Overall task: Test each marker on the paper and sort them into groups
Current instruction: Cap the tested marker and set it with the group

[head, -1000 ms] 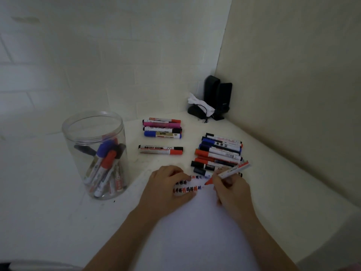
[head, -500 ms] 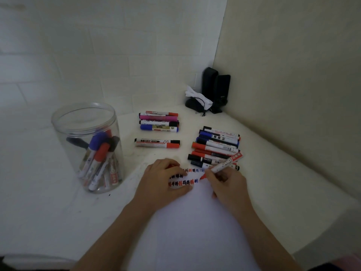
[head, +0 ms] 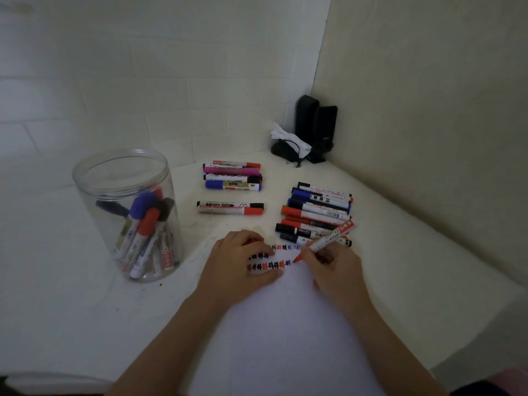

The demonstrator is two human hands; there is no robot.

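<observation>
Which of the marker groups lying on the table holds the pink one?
The small far group, behind the single red-capped marker. Its second marker is the pink marker; the big pile by the right hand shows only red, blue and black.

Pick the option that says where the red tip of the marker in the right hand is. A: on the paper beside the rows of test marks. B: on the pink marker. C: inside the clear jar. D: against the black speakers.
A: the right hand holds the red marker with its tip on the paper, at the end of the test marks.
</observation>
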